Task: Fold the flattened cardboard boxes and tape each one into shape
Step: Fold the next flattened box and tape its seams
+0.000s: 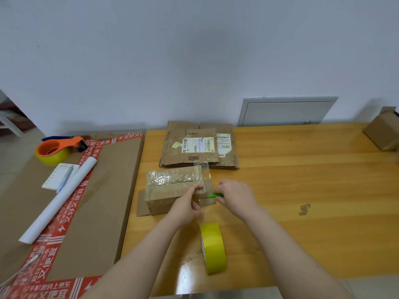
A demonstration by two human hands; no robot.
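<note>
Left of box (170, 190) — carton tape (69, 214) reads 又好又便宜.

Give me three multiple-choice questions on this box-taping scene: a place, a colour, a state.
1. The orange tape dispenser sits on: A the big cardboard sheet; B the wooden table; C the flat boxes.
2. The cutter in the right hand is: A red; B green; C black.
3. The loose yellow tape roll is: A lying flat; B standing on edge; C held.
Answers: A, it rests on the sheet at left; B, its green handle shows; B, it stands upright on its rim.
</note>
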